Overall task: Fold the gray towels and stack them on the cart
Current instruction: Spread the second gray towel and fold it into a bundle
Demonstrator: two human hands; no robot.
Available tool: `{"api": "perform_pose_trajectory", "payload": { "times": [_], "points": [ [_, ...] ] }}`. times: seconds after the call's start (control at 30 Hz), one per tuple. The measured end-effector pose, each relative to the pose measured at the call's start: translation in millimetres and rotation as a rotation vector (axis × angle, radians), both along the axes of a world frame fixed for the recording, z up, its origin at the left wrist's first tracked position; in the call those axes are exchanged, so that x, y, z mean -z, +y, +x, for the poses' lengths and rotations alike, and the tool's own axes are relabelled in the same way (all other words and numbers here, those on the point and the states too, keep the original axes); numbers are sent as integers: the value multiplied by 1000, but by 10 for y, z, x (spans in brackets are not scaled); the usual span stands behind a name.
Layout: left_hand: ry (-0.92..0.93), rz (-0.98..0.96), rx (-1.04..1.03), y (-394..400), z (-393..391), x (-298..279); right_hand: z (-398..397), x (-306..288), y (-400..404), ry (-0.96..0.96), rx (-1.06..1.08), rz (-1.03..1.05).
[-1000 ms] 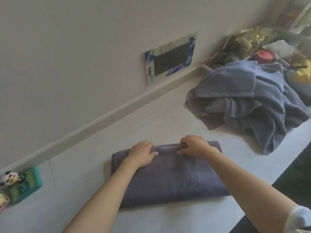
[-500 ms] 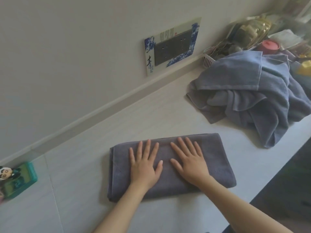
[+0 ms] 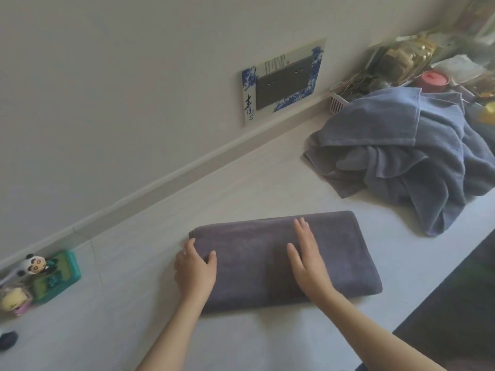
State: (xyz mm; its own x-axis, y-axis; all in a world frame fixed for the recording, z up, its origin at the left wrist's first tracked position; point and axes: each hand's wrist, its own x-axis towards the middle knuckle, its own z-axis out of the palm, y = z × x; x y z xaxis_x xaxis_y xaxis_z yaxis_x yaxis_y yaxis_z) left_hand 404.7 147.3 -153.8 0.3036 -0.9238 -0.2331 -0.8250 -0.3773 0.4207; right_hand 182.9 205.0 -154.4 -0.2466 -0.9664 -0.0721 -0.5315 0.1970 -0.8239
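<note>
A folded dark gray towel [image 3: 284,259] lies flat as a long rectangle on the pale bench [image 3: 241,183], roughly midway between the wall and the near edge. The left hand [image 3: 195,269] sits at the towel's left end, thumb on top of the cloth and fingers curled over the edge, so their tips are hidden and the grip underneath cannot be made out. The right hand [image 3: 308,259] rests flat on the towel's middle, fingers straight and close together, holding nothing. The two hands are apart. Both forearms are cut off by the lower frame edge. To the right, well apart from the folded towel, a heap of unfolded blue-gray towels [image 3: 407,153] lies crumpled, its right side running out of view. Behind the heap, a white slotted basket [image 3: 338,103], a red lid [image 3: 433,79] and blurred clutter are partly hidden. A blue-and-white framed panel [image 3: 282,81] is on the wall. At far left stand a green box [image 3: 57,277] and a panda figure [image 3: 33,265].
</note>
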Motion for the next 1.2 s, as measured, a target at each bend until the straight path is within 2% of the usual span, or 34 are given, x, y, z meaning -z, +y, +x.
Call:
{"api": "perform_pose_trajectory", "payload": {
  "times": [0.07, 0.17, 0.27, 0.37, 0.47, 0.63, 0.8, 0.9, 0.97, 1.03, 1.1, 1.2],
  "points": [
    [63, 72, -75, 32, -4, -79, 322, -102, 102, -291, 30, 13],
    [289, 206, -218, -42, 26, -187, 600, -92, 140, -528, 128, 118],
    [509, 302, -239, -141, 101, -284, 657, -25, 117, -533, 193, 134],
    [644, 267, -123, -164, 95, -469, 703, -29, 114, -494, 211, 130],
    [700, 254, 50, -95, -130, -731, 738, -73, 121, -487, 223, 116],
    [536, 222, 220, 9, -634, -1101, 481, -205, 87, -631, 251, 142],
    [360, 149, 338, 37, -1248, -1361, -317, -435, 194, -358, 478, -23],
    [313, 90, 385, 82, -1711, -1358, -865, -393, 111, -304, 556, 235],
    [285, 51, 412, 155, -2118, -1257, -1232, -401, 49, -425, 485, 396],
    [273, 45, 429, 225, -2490, -1040, -1490, -472, 44, -599, 357, 432],
    [230, 87, 434, 300, -2739, -822, -1614, -508, 53, -594, 225, 454],
    [183, 193, 404, 369, -3017, -562, -1810, -408, 51, -470, 60, 498]
  ]
}}
